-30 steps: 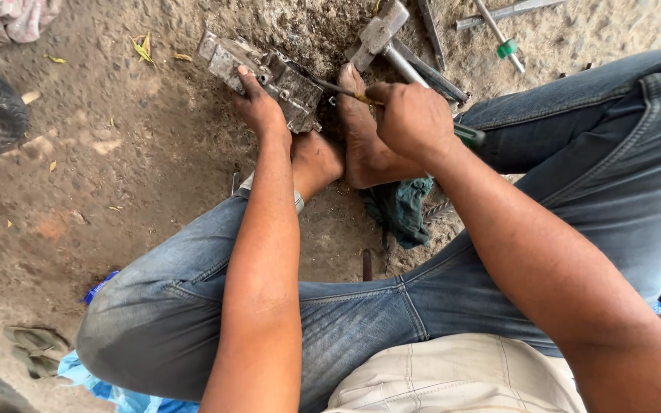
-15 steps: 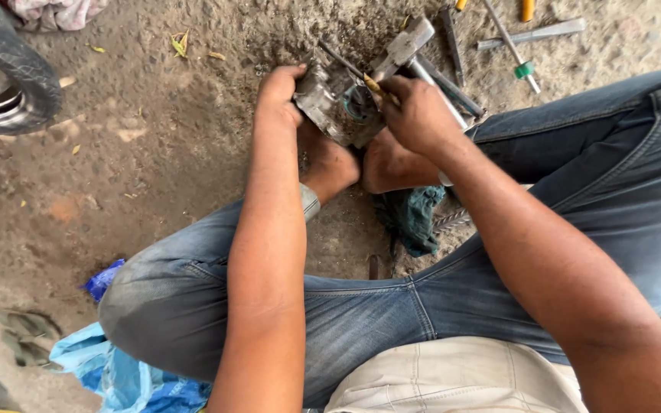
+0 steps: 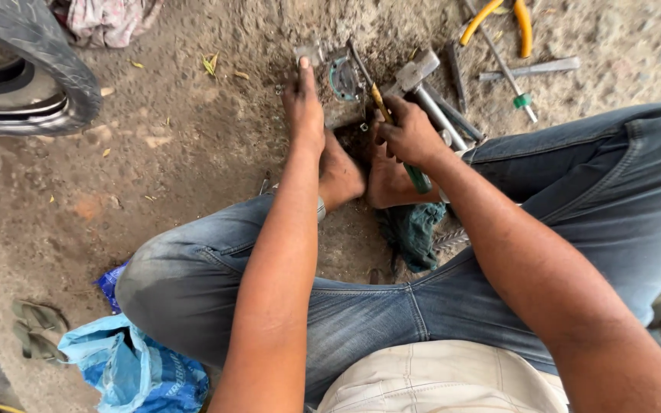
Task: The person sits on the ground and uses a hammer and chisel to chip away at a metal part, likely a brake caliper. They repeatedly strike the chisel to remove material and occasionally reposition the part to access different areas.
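The work goes on outdoors on a bare dirt floor (image 3: pixel 177 153), gritty and scattered with a few dry leaves, where a person in jeans sits with both bare feet drawn in. Near the top middle of the head view, just beyond the toes, lies a small grey metal engine part (image 3: pixel 342 80) with a greenish gasket face turned up, resting flat in the dirt. The left hand (image 3: pixel 304 103) lies on its left edge, fingers stretched out and pressing rather than curled, so its grip is a flat hold-down and not a clasp. The right hand (image 3: pixel 407 134) is closed in a fist around a screwdriver (image 3: pixel 380 107) with a yellow shank and green handle, whose tip reaches toward 11 o'clock onto the part; whether the tip sits in a screw head or along the gasket seam cannot be told. To do this step well, the person would likely want the left palm bearing straight down so the part cannot skate in the loose soil, and the tool kept in line with its point so it does not slip toward the left fingers. At 1 o'clock of the part lies a hammer (image 3: pixel 422 84), touching the right hand's side, with yellow-handled pliers (image 3: pixel 499 15) further out. A tyre (image 3: pixel 32 53) sits at 9 o'clock, well apart, a green rag (image 3: pixel 415 229) by the heels, and a blue bag (image 3: pixel 139 367) at 7 o'clock.
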